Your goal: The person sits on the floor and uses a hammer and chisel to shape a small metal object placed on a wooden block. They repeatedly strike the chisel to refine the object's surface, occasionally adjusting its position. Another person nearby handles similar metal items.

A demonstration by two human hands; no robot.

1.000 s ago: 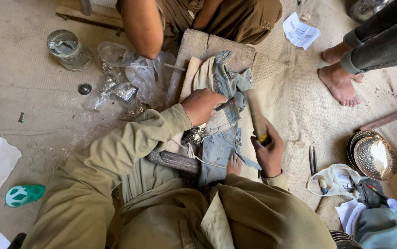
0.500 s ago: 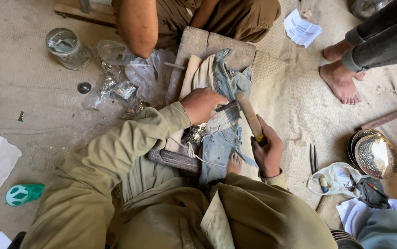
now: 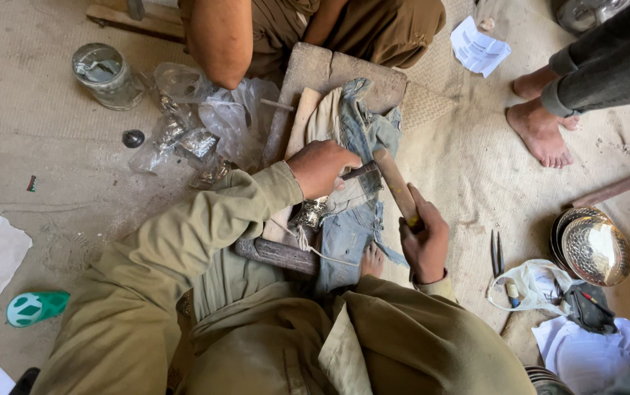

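Seen from above, seated on a sandy floor (image 3: 59,183) over a worn wooden block (image 3: 329,73) draped with faded denim cloth (image 3: 355,212).

Left hand (image 3: 322,168), near the block's middle, fingers curled together and pressed down onto the denim and a small shiny metal piece (image 3: 311,213) just below the knuckles; whether the metal is actually gripped cannot be told.

Right hand (image 3: 424,245), at the block's lower right edge, grip clamped around the handle end of a wooden-handled hammer (image 3: 395,183). Handle slanting up and left toward the left hand, dark metal head (image 3: 359,172) lying just beside the left fingers, over the denim.

Olive sleeves and clothing filling the lower part of the view. A bare toe (image 3: 372,260) peeking out below the denim.

Beyond the block's top edge, another person's bare arm (image 3: 220,44) and brown clothing. Left of the block, crumpled clear plastic bags (image 3: 212,117), a glass jar (image 3: 103,73), a small dark round cap (image 3: 133,138). Well to the block's right, another person's bare foot (image 3: 541,132), a round embossed metal bowl (image 3: 596,249), thin metal tweezers (image 3: 498,252), white paper (image 3: 479,47).
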